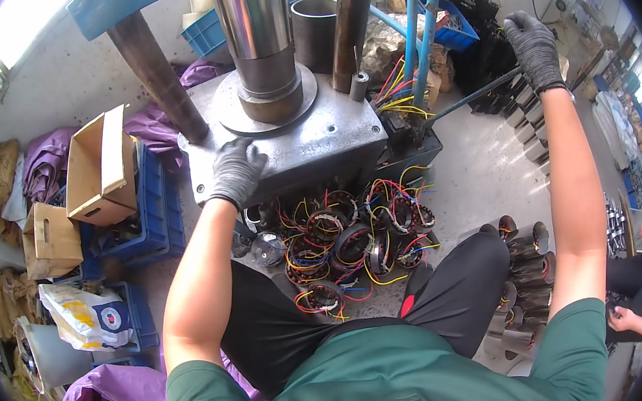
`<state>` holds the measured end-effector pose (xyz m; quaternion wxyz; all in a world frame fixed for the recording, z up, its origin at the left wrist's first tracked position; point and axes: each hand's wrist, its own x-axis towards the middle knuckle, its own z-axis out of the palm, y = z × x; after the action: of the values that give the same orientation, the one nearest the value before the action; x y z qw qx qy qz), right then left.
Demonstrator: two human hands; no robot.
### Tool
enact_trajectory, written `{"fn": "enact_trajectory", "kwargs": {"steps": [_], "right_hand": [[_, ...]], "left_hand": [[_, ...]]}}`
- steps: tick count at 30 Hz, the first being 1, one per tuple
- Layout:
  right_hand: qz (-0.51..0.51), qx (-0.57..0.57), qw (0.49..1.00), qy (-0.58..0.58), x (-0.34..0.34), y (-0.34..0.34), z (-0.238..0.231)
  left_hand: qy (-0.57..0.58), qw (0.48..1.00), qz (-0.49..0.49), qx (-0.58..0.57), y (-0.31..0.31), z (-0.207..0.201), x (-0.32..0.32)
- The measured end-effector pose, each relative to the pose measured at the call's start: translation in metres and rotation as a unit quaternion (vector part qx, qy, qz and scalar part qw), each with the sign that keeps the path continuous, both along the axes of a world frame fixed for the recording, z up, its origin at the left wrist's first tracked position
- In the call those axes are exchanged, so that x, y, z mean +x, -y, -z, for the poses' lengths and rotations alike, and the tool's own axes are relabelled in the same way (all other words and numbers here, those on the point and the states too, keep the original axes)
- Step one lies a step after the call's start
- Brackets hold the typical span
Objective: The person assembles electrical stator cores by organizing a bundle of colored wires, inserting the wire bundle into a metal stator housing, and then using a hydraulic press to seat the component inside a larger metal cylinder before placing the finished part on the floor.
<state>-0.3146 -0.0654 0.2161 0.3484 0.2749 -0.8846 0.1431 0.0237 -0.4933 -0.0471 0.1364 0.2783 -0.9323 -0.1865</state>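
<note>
My left hand [236,170], in a grey work glove, rests on the front left of a steel press table [292,147]. Its fingers are slightly bent, the thumb stands apart, and nothing shows in it. Behind it a shiny press ram [253,16] comes down onto a stepped round metal piece [270,100] on a disc. Out to the right, my gloved right hand [535,51] is closed round the end of a long dark lever [474,95], whose tip the hand hides. The lever slants up from beside the blue pipes.
Wound motor stators [353,244] with coloured wires lie heaped between my knees and the press. Metal cylinder housings [531,264] stand in rows at right. Blue crates [157,206] and cardboard boxes [102,169] are at left. Another person's hand [623,319] shows at far right.
</note>
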Motion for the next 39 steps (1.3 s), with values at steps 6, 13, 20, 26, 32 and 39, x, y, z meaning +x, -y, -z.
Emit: {"fn": "enact_trajectory", "kwargs": {"steps": [6, 13, 20, 26, 32, 39], "right_hand": [[0.025, 0.024, 0.998, 0.044, 0.005, 0.005, -0.004], [0.019, 0.017, 0.998, 0.053, 0.001, 0.005, -0.002], [0.031, 0.015, 0.997, 0.072, 0.007, 0.004, -0.005], [-0.004, 0.038, 0.999, -0.007, 0.021, -0.001, 0.001], [-0.155, 0.081, 0.978, -0.113, 0.125, -0.070, 0.053], [-0.265, 0.203, 0.943, -0.012, 0.243, 0.042, 0.011]], "left_hand": [[0.014, 0.956, 0.249, 0.156, -0.092, -0.035, -0.019], [-0.054, 0.971, 0.227, -0.045, -0.103, -0.022, -0.053], [-0.100, 0.975, 0.180, 0.087, -0.100, -0.025, -0.068], [-0.348, 0.743, 0.039, 0.570, -0.113, -0.024, -0.091], [-0.376, 0.464, -0.088, 0.797, -0.127, -0.012, -0.086], [-0.413, 0.496, -0.047, 0.762, -0.101, -0.030, -0.099]]}}
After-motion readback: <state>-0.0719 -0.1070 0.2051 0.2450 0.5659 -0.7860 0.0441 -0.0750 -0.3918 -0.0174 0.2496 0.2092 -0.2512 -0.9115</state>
